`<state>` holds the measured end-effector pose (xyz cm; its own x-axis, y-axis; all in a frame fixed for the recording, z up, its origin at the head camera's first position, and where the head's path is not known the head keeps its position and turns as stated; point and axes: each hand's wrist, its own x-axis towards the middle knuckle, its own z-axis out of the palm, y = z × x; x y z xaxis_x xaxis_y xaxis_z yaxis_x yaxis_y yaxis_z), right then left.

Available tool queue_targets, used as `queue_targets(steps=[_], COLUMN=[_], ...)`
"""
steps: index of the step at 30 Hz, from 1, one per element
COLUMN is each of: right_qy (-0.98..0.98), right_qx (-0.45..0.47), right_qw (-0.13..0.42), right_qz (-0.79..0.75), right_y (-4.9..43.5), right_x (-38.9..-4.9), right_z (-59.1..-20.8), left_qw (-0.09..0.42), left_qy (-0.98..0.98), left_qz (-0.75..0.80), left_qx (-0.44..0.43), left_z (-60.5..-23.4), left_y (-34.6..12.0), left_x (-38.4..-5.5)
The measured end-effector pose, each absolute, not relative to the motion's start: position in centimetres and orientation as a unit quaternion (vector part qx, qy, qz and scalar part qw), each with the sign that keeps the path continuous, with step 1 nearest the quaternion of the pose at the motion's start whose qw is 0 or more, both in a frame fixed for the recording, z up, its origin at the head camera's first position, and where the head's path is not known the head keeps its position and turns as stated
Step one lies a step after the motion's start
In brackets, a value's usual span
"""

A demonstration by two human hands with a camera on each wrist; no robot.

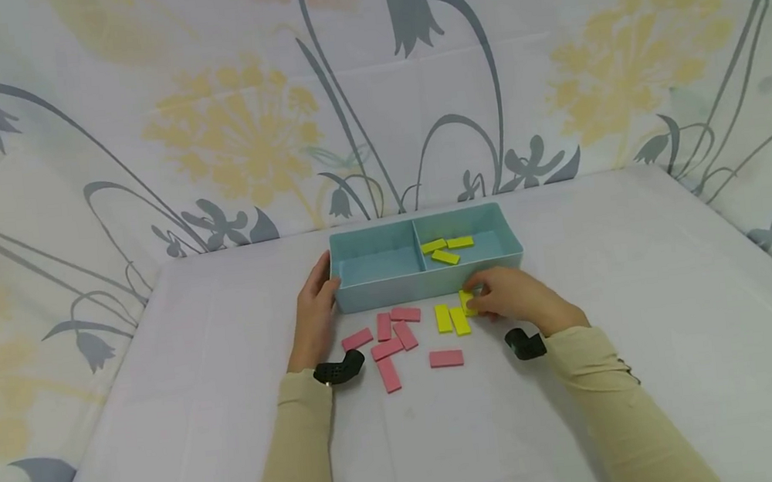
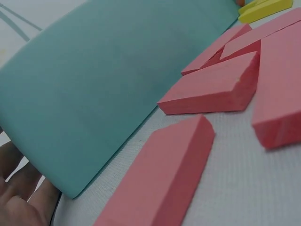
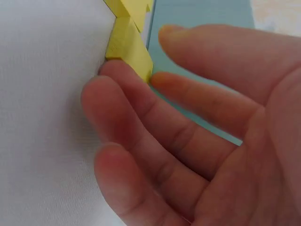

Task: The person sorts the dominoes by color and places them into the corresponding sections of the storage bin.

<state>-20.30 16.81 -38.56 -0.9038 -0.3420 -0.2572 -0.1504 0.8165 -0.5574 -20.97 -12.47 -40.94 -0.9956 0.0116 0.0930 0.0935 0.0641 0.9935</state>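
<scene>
A light blue two-compartment box (image 1: 391,293) stands on the white cloth. My left hand (image 1: 314,318) rests against its left end; in the left wrist view, fingers (image 2: 40,200) show beside the corner. My right hand (image 1: 513,296) is at the box's front. Its fingertips touch a yellow block (image 3: 127,44), while the thumb stands apart from it in the right wrist view. Two more yellow blocks (image 1: 443,318) lie just left of that one. Three yellow blocks (image 1: 446,257) are inside the right compartment, and the left compartment (image 1: 377,261) holds nothing.
Several pink blocks (image 1: 387,348) lie loosely grouped before the box's left half. A single pink block (image 1: 446,358) lies nearer me, below the yellow ones. Behind the box rises a flower-printed cloth (image 1: 373,102).
</scene>
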Motion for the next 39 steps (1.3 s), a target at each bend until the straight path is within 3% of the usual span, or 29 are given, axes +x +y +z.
queue_targets(steps=[20,31,39], right_qy=[0.973,0.971,0.968], right_qx=[-0.154,-0.122,-0.125], right_qw=[0.109,0.126,0.149], right_qz=[-0.132,-0.162,-0.162], right_y=[14.7,14.9,14.9], right_x=[-18.9,-18.9,-18.7], right_z=[-37.9,-38.2,-37.9], left_qw=[0.037,0.047,0.037], left_qy=[-0.731,-0.739,-0.728], left_qz=[-0.68,-0.672,-0.683], left_qx=[-0.03,-0.036,-0.04], left_z=[-41.5,-42.8,-41.2], left_y=[-12.5,-12.7,-12.4], left_x=[-21.2,-22.1,-21.1])
